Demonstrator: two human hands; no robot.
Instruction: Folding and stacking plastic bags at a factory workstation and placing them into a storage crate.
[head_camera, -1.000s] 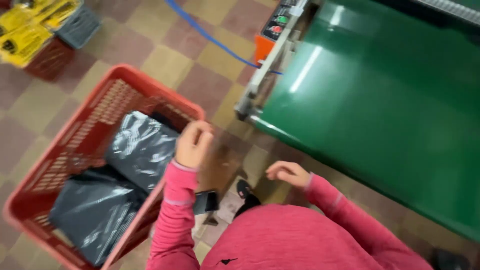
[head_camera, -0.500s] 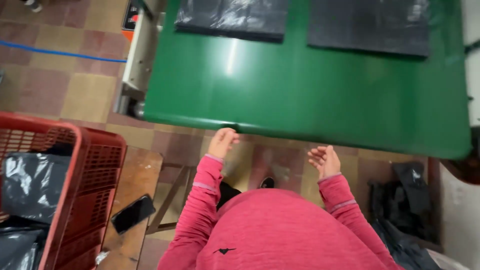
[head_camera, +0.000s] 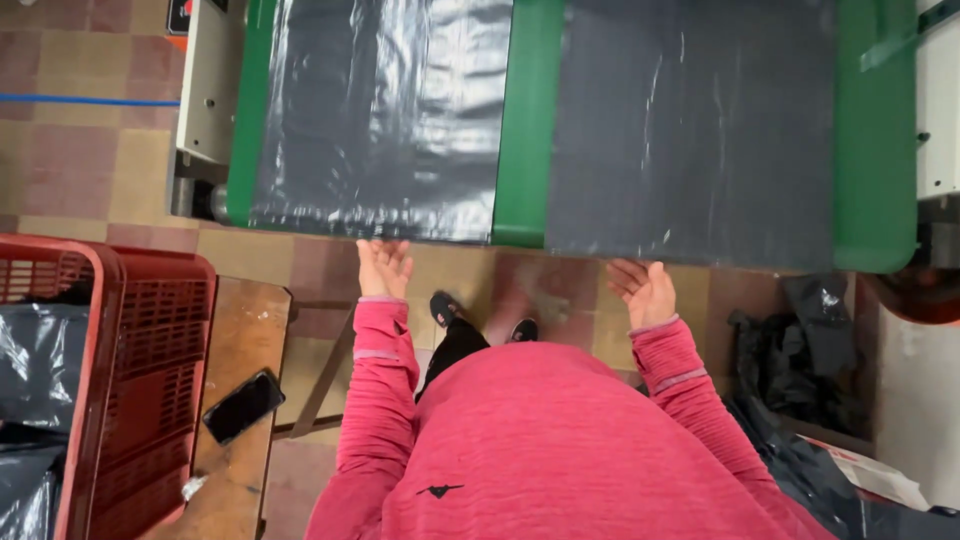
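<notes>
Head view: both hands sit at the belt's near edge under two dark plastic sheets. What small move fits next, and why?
Probably the left hand closing on the glossy black sheet just above it: both it and the right hand are open, palms up, holding nothing, and that sheet's edge reaches the green belt end.

A glossy dark grey plastic sheet (head_camera: 378, 115) lies flat on the green belt, its near edge at the belt's end. Just beside it, apart, lies a duller dark grey plastic sheet (head_camera: 690, 125), also flat.
</notes>
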